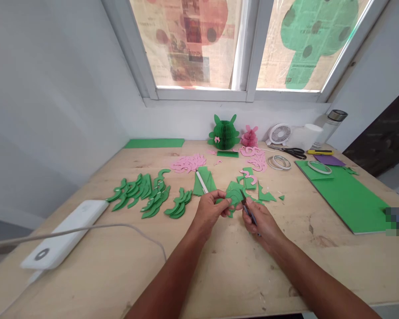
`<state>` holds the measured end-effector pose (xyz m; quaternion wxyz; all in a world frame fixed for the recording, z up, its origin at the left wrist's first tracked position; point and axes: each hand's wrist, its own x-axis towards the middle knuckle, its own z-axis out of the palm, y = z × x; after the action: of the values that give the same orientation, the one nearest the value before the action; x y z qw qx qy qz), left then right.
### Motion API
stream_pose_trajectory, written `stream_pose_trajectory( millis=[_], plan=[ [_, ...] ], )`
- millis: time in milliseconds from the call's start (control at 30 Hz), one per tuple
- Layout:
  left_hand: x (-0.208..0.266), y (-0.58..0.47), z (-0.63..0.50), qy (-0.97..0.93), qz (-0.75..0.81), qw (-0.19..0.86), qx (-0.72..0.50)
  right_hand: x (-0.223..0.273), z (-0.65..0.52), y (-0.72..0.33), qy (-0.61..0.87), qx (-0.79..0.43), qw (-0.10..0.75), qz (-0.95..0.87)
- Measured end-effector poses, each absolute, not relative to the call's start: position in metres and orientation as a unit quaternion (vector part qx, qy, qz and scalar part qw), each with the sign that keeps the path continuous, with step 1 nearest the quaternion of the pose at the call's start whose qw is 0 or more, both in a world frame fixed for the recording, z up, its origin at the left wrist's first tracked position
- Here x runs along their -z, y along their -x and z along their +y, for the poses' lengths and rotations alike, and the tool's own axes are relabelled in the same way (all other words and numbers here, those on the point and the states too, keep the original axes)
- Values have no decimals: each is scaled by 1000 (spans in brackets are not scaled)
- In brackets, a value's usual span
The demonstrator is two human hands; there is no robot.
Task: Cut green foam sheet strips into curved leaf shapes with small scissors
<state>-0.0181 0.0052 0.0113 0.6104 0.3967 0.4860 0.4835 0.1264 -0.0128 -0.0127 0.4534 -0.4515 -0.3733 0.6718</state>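
Note:
My left hand [214,204] pinches a piece of green paper [234,190] with a curved line on it, above the wooden table. In my right hand [261,219] is a small pair of scissors [244,199], its dark blades at the paper's right edge. My fingers cover most of the handles. Just beyond my left hand a white pen [202,181] lies on a green sheet [210,175]. Green scraps [265,194] and a pink curved cut-out [249,177] are scattered behind and right of the scissors.
Stacked green curved pieces [156,199] lie left, pink ones [189,163] behind. A white power strip [64,235] and cable are front left. Green sheets [352,199] and tape rolls [281,162] are right. Honeycomb paper figures [224,135], a fan [279,134], black scissors [291,152] and a bottle [330,126] stand or lie at the back.

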Motion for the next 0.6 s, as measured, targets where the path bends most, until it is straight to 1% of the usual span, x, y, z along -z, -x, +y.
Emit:
stream_pose_trajectory(
  millis=[600],
  plan=[
    [-11, 18, 5, -395, 493, 608, -481, 14, -13, -126, 449, -669, 457, -378]
  ],
)
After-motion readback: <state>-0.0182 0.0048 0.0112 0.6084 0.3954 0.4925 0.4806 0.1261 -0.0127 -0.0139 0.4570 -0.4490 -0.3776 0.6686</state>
